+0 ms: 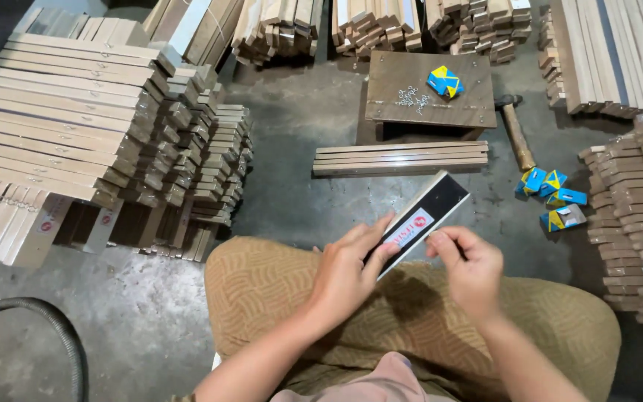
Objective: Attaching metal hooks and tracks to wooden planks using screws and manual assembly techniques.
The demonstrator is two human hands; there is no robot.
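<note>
My left hand (347, 268) and my right hand (470, 268) both hold a flat dark strip (429, 212) with a pale edge and a white-and-red label, tilted up to the right over my lap. The left fingers lie along its near end beside the label. My right thumb and fingers pinch its lower edge. My knees in patterned tan trousers (277, 298) are under the hands.
A low wooden board (470, 100) ahead carries loose metal screws (411, 97) and a blue-yellow box (446, 80). A hammer (515, 126) lies to its right, more small boxes (556, 197) below it. Wooden slats (400, 158) lie in front; tall slat stacks (61, 112) at left and right (638, 216). A hose (53, 327) curves at lower left.
</note>
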